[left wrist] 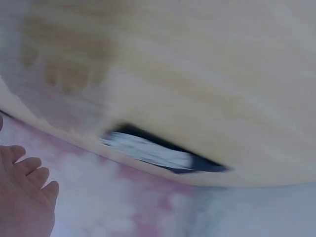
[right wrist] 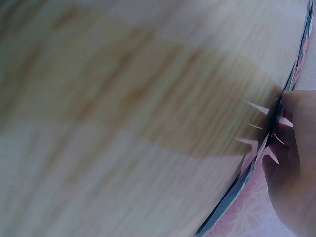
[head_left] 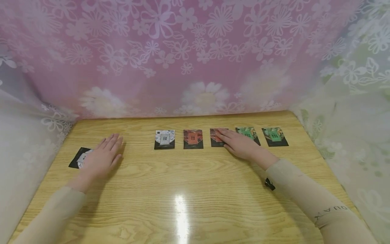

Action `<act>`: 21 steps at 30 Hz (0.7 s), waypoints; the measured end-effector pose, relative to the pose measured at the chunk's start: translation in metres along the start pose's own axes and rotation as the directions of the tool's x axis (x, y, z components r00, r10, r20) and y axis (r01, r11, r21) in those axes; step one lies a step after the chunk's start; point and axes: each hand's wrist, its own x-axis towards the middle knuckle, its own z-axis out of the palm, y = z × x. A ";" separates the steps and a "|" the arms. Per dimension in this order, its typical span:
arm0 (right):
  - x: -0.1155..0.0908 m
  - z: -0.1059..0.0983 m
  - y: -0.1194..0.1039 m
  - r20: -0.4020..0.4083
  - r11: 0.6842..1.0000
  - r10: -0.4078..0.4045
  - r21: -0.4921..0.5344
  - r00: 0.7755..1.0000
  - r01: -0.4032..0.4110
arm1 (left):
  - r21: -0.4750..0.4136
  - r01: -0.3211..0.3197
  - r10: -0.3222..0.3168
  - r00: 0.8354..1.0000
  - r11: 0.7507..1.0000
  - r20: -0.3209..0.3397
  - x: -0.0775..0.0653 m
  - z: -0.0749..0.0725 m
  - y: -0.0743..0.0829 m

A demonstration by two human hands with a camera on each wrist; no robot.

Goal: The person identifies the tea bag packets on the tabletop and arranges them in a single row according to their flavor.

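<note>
Several flat sachets lie on the wooden table. My right hand (head_left: 239,144) reaches over a red and black sachet (head_left: 217,143) in the row, its fingertips touching the printed face. In the right wrist view, the fingers (right wrist: 289,148) come down right at the sachet's edge. On the left, a white and black sachet (head_left: 80,158) lies slanted, partly hidden behind my left hand (head_left: 102,156). That hand is over the table with straight fingers and holds nothing. The left wrist view shows the slanted sachet (left wrist: 153,150) beyond the hand (left wrist: 27,192).
Left of the right hand lie another red sachet (head_left: 193,139) and a white one (head_left: 165,139). Two green sachets, one partly covered (head_left: 247,133) and one at the right end (head_left: 275,137), continue the row. A pink floral curtain (head_left: 189,67) hangs behind the wooden table (head_left: 152,189).
</note>
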 end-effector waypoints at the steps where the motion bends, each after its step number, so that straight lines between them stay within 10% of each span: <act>1: 0.000 0.000 0.000 0.001 1.000 0.000 -0.002 1.000 0.000 | -0.006 0.017 -0.017 1.000 1.000 -0.002 -0.006 0.001 -0.006; 12: 0.000 -0.001 -0.001 0.012 1.000 0.017 -0.001 1.000 -0.017 | -0.004 -0.082 0.080 0.978 0.997 -0.194 -0.056 0.029 -0.078; 21: 0.000 -0.002 -0.003 0.010 1.000 0.020 0.001 1.000 -0.020 | 0.037 -0.052 0.056 0.991 0.998 -0.119 -0.071 0.039 -0.094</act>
